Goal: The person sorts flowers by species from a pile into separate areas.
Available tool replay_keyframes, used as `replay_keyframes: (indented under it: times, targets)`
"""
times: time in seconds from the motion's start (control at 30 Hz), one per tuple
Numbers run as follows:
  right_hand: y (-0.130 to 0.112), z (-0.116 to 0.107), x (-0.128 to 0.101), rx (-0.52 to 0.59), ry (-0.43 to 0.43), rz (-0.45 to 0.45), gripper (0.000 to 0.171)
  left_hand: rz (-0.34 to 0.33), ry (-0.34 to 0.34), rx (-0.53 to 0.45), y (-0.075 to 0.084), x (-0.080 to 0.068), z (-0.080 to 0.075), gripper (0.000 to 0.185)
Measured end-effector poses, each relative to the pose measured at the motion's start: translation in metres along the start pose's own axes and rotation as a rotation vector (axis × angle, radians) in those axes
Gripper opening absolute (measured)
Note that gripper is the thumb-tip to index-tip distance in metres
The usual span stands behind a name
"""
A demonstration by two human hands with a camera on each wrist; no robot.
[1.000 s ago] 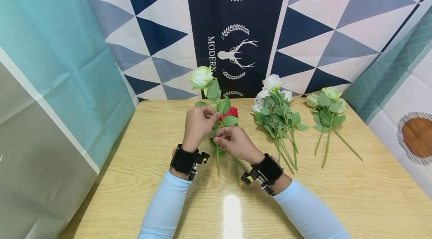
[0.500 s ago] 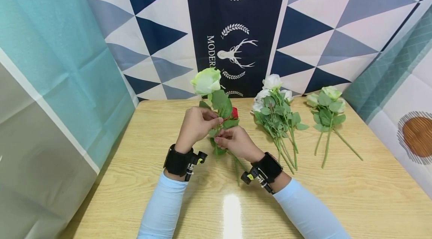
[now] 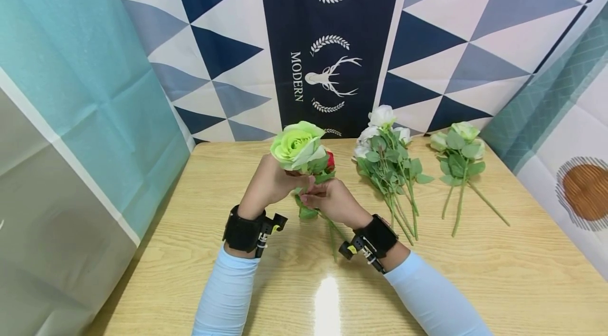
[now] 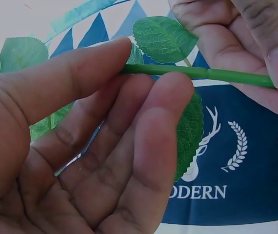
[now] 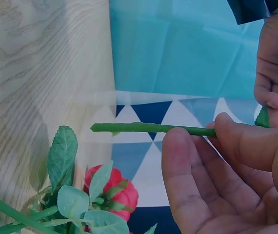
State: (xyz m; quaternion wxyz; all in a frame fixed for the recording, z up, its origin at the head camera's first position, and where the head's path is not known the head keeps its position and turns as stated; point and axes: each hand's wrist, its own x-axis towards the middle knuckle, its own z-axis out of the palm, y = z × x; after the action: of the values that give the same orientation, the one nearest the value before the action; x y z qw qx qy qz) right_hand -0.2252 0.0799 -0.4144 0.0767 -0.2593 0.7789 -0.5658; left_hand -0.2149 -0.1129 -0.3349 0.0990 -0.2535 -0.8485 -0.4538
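While head view shows the bloom, wrist views show its stem.

Light: bright, even, from overhead | Glare: white streak on the worktop between the sleeves | Shadows: soft, short | Head view: sharp, edges bowed | Wrist views: dim, backlit, the left hand dark, near fingers soft.

"MODERN" in white, running vertically on the dark blue banner — beside a stag emblem, partly repeated above
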Motion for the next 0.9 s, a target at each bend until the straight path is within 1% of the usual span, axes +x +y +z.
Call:
replay_keyframes:
  times: [0.07,0.13,0.23,0.27,0.3,0.37,0.47,0.57,0.7,0.8,0.9]
  targets:
    - [-0.001,0.0,0.0,0.003,-0.007,0.004,0.014,-0.002,0.002,-0.011,0.0,-0.001,-0.001,0.051]
    - [-0.004,0.0,-0.001,0.004,-0.013,0.014,0.013,-0.018,0.003,-0.017,0.001,-0.002,-0.002,0.039]
    - [-0.009,0.0,-0.002,0.01,-0.014,0.023,0.012,-0.063,0.021,-0.019,0.001,-0.002,-0.002,0.019]
    - [-0.011,0.0,-0.002,0.009,-0.013,0.021,0.012,-0.08,0.031,-0.009,0.002,-0.001,-0.002,0.013]
    - [-0.012,0.0,-0.002,0.007,-0.01,0.015,0.012,-0.087,0.042,0.008,0.003,-0.001,-0.002,0.012]
    - [-0.016,0.0,-0.003,0.0,-0.003,0.005,0.013,-0.097,0.072,0.022,0.004,-0.001,-0.002,0.014]
    - [-0.023,0.0,-0.004,-0.019,0.004,-0.005,0.013,-0.096,0.114,0.018,0.007,0.0,-0.001,0.015]
    - [-0.03,-0.001,-0.007,-0.048,0.016,-0.017,0.013,-0.094,0.161,-0.013,0.008,0.001,0.0,0.014]
    - [-0.035,-0.004,-0.009,-0.081,0.043,-0.061,0.012,-0.078,0.218,-0.064,0.009,0.002,0.003,0.013]
    - [-0.039,-0.008,-0.01,-0.104,0.057,-0.084,0.013,-0.068,0.236,-0.099,0.009,0.003,0.004,0.014]
    - [-0.042,-0.013,-0.011,-0.124,0.073,-0.092,0.014,-0.06,0.244,-0.102,0.008,0.003,0.004,0.016]
